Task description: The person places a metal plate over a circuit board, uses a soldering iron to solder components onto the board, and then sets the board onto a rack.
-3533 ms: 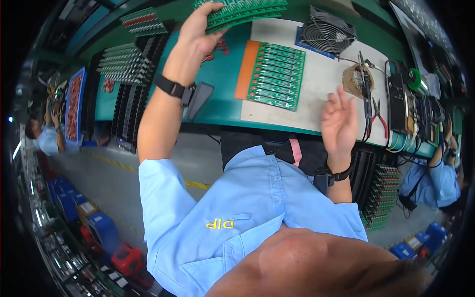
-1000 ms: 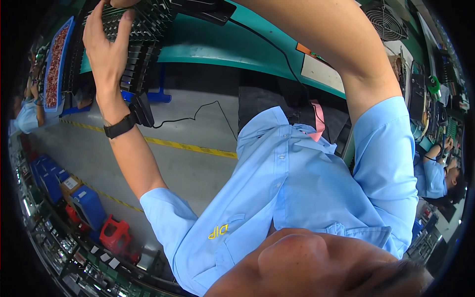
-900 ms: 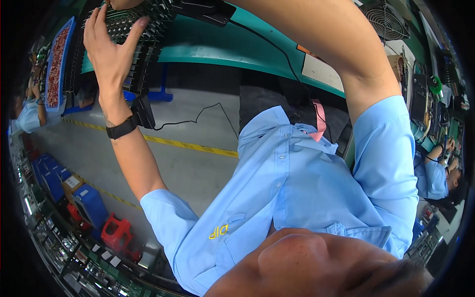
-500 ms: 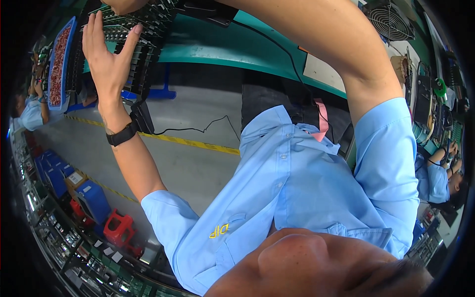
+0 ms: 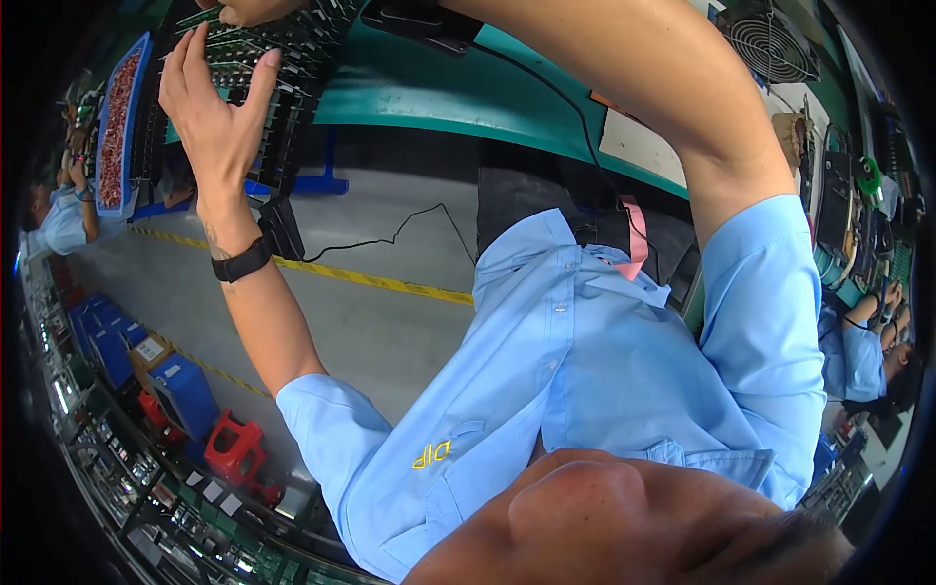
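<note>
My left hand [image 5: 216,122], a black band on its wrist, reaches up to a black rack [image 5: 285,127] at the upper left. Its fingers are stretched and its thumb stands apart, with several thin green circuit boards [image 5: 255,44] showing between them. Whether the fingertips touch the boards I cannot tell. Over the far end of these boards, my right hand [image 5: 258,8] is curled, partly cut off by the upper edge. What it pinches, if anything, is hidden.
A long blue tray [image 5: 100,161] of small red parts stands left of the rack. Beneath it runs a green-topped bench [image 5: 419,102] with a black device [image 5: 419,24] and cable. Red stools [image 5: 234,444] and blue bins [image 5: 185,395] stand lower left. Other people sit at both sides.
My right hand has shifted slightly right and down over the boards. The fingers of my left hand have moved a little; it stays by the rack.
</note>
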The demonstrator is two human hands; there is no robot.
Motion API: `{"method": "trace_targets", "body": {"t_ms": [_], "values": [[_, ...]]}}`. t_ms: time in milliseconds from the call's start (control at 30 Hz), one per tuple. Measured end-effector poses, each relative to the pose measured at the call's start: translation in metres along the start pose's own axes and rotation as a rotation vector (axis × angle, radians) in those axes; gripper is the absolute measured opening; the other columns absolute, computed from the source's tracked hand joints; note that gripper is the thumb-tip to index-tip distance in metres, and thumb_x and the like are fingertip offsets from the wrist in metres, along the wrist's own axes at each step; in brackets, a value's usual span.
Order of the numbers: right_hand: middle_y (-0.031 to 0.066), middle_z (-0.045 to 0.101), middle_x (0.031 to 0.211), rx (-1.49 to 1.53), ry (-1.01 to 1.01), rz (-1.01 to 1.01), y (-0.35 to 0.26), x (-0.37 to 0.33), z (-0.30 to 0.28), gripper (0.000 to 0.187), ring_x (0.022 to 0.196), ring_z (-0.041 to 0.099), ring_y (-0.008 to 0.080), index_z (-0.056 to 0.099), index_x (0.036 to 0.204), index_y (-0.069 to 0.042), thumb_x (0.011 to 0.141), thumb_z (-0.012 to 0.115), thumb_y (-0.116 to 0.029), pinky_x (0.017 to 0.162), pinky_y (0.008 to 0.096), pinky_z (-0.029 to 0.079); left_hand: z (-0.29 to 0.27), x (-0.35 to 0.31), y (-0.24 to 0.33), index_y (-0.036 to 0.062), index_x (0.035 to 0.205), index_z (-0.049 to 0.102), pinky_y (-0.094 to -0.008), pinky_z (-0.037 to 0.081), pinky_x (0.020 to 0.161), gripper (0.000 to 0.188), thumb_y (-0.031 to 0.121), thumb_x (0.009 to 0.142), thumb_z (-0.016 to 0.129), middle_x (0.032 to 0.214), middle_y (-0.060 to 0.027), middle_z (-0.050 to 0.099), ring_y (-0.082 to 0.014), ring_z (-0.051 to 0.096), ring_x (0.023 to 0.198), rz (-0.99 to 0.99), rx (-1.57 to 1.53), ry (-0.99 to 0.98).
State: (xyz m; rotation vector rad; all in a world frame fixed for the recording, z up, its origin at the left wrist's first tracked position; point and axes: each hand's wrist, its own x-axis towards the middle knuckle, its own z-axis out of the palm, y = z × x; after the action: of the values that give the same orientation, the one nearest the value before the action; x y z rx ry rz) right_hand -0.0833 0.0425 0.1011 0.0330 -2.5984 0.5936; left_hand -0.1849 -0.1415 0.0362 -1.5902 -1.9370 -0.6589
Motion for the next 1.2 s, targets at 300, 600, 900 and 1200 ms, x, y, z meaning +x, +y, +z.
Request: {"method": "trace_targets", "body": {"t_ms": [300,600,900,1200], "values": [[0.0319,0.073,0.100,-0.358,-0.572,0.740,-0.041,0.042,-0.010,0.022,0.102,0.073,0.0431,0.077,0.099,0.004,0.085,0.070,-0.012,0.083,0.0475,0.060,0.008,-0.003,-0.024,0.0012,0.137,0.060,-0.0512,0.036,0.117,0.072,0.049,0.088,0.082,0.143,-0.0206,0.056,-0.0386,0.046,0.139,0.044,0.048,0.037],[0.0319,0.073,0.100,-0.036,-0.048,0.057,-0.003,0.000,-0.006,0.023,0.102,0.073,0.0435,0.078,0.100,0.003,0.085,0.072,-0.013,0.083,0.0470,0.060,0.009,0.005,-0.004,0.0009,0.134,0.062,-0.0503,0.039,0.115,0.066,0.045,0.089,0.082,0.141,-0.0224,0.056,-0.0395,0.047,0.137,0.004,0.004,0.003],[0.0313,0.073,0.100,0.041,-0.050,0.071,-0.004,-0.008,-0.012,0.021,0.101,0.073,0.0443,0.078,0.098,0.004,0.086,0.069,-0.011,0.083,0.0470,0.060,0.012,0.001,-0.005,0.0020,0.143,0.059,-0.0503,0.036,0.120,0.072,0.045,0.090,0.082,0.150,-0.0213,0.054,-0.0422,0.042,0.146,0.034,-0.073,0.002],[0.0298,0.074,0.096,-0.139,0.009,-0.106,0.008,-0.003,0.000,0.017,0.097,0.074,0.0438,0.078,0.093,0.003,0.085,0.068,-0.007,0.082,0.0476,0.060,0.019,-0.001,0.001,0.0009,0.155,0.049,-0.0486,0.032,0.124,0.081,0.044,0.094,0.079,0.160,-0.0213,0.049,-0.0411,0.039,0.152,0.052,-0.099,0.046]]}}
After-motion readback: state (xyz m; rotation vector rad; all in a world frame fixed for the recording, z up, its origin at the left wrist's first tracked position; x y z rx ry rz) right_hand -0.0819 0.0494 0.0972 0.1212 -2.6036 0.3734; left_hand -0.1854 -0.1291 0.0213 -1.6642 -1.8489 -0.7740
